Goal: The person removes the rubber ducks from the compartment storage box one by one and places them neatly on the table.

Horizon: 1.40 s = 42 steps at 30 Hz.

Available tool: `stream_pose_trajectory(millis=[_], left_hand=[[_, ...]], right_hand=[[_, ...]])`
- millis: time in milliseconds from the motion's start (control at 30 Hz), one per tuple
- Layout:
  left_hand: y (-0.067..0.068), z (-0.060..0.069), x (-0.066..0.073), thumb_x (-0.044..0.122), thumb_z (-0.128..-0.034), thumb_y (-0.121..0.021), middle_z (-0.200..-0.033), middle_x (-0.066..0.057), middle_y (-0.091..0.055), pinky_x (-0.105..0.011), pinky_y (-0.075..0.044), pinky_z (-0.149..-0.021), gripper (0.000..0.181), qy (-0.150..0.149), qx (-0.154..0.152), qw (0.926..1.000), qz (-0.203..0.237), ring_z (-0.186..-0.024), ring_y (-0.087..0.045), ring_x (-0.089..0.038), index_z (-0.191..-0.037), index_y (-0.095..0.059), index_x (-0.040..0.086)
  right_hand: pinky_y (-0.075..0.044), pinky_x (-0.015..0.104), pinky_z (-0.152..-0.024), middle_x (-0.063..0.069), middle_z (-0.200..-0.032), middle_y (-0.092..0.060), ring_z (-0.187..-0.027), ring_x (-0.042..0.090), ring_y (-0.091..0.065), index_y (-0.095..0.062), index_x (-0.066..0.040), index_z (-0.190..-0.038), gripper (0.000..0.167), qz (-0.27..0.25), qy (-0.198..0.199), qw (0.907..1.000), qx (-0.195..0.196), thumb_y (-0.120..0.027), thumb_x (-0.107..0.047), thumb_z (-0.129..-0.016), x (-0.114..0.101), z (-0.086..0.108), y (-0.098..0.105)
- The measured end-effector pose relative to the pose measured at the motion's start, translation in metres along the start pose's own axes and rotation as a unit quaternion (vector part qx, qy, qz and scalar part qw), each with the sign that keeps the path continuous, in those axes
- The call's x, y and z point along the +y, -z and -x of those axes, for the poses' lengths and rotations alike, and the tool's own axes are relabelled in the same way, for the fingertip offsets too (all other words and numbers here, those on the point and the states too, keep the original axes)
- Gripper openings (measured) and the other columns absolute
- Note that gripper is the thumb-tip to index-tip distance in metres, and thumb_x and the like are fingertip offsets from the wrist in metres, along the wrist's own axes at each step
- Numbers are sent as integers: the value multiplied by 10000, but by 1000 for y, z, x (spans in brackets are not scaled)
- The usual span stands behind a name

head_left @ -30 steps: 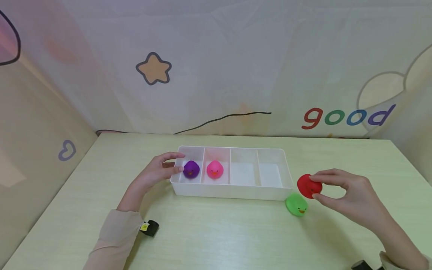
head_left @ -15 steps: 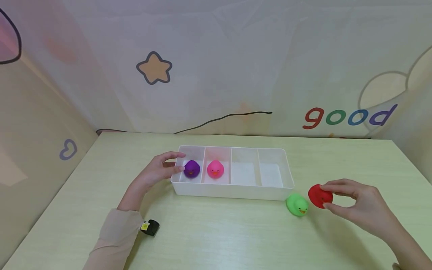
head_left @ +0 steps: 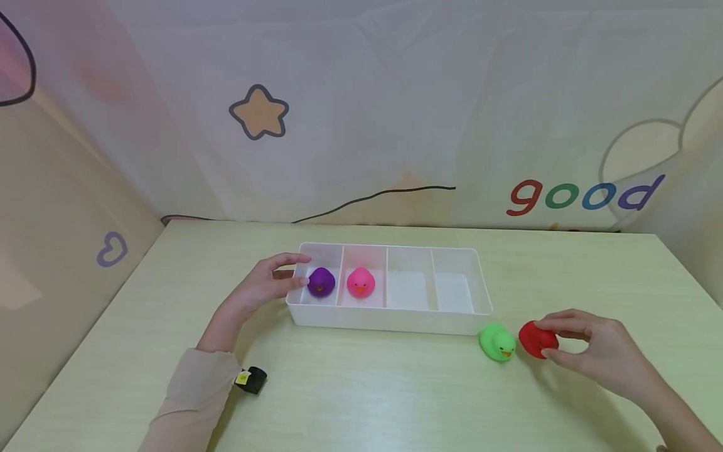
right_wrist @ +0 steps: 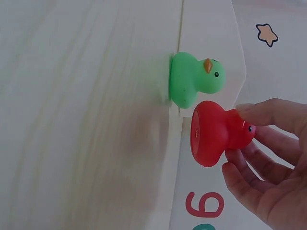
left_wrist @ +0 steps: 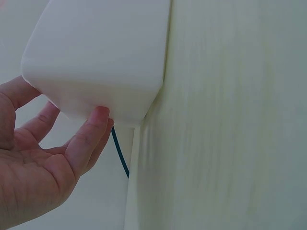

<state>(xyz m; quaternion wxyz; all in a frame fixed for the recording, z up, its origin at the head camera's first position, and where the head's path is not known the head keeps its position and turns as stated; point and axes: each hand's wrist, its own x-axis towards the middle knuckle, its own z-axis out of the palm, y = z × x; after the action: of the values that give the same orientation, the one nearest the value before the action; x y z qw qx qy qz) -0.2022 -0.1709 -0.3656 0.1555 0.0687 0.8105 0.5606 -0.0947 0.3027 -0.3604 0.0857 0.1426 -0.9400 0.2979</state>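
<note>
My left hand (head_left: 268, 279) holds the left end of a white divided tray (head_left: 390, 319). In the left wrist view, fingertips (left_wrist: 100, 114) lie against the tray's outer end wall. A purple rubber duck (head_left: 321, 282) sits in the leftmost compartment, and a pink rubber duck (head_left: 361, 283) in the one beside it. At the right, my right hand (head_left: 593, 345) pinches a red rubber duck (head_left: 538, 339) by its head. Its flat base hangs slightly off the table in the right wrist view (right_wrist: 208, 134). Just left of it, a green rubber duck (head_left: 497, 343) stands by the tray's front right corner.
The pale wooden table (head_left: 361, 389) runs back to a printed cloth backdrop (head_left: 361, 113). Dividers split the tray, and its two right compartments show bare floors. A black wrist device (head_left: 251, 380) sits at the left cuff.
My right hand has carried the red duck rightward and down, from above the green duck to beside it. The left hand and tray have stayed in place.
</note>
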Motion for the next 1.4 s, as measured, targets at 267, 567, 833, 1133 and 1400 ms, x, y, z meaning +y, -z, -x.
stream_pose_trajectory(millis=[267, 567, 833, 1133, 1400], left_hand=[[0, -1, 1, 169, -842, -647, -1387, -128, -363, -439, -465, -872, 484, -14, -10, 10000, 4, -1224, -404, -369, -1286, -482, 68], [0, -2, 0, 175, -840, -652, -1385, -125, -370, -425, -469, -869, 492, -18, -12, 10000, -1, -1222, -410, -363, -1287, -481, 63], [0, 0, 1, 170, -841, -651, -1387, -128, -368, -429, -471, -866, 492, -25, 5, 10000, -32, -1222, -409, -368, -1288, -479, 61], [0, 0, 1, 172, -840, -650, -1391, -127, -361, -436, -469, -867, 492, -29, 7, 10000, -48, -1226, -406, -369, -1289, -480, 66], [1, 0, 1, 175, -839, -652, -1384, -133, -367, -431, -477, -852, 498, -66, -23, 10000, -27, -1219, -412, -375, -1290, -478, 56]], right_hand=[[-482, 121, -656, 62, -920, -631, -782, -92, -563, -706, -65, -924, 343, -29, 123, 9996, -249, -821, -37, -602, 4, -3, -2], [-487, 132, -658, 50, -912, -644, -778, -83, -569, -701, -56, -922, 350, 1, 100, 9991, -412, -821, -36, -594, 6, -3, -3], [-488, 130, -651, 54, -902, -661, -770, -79, -565, -697, -54, -911, 343, -17, 70, 9990, -452, -820, -34, -592, 6, -4, -4], [-501, 154, -664, 63, -914, -655, -779, -81, -563, -695, -50, -914, 353, -23, -34, 9980, -627, -820, -35, -585, 7, -4, -5], [-532, 244, -673, 61, -920, -649, -786, -35, -578, -703, -41, -916, 344, 70, -103, 9962, -862, -813, -38, -590, 8, -5, -4]])
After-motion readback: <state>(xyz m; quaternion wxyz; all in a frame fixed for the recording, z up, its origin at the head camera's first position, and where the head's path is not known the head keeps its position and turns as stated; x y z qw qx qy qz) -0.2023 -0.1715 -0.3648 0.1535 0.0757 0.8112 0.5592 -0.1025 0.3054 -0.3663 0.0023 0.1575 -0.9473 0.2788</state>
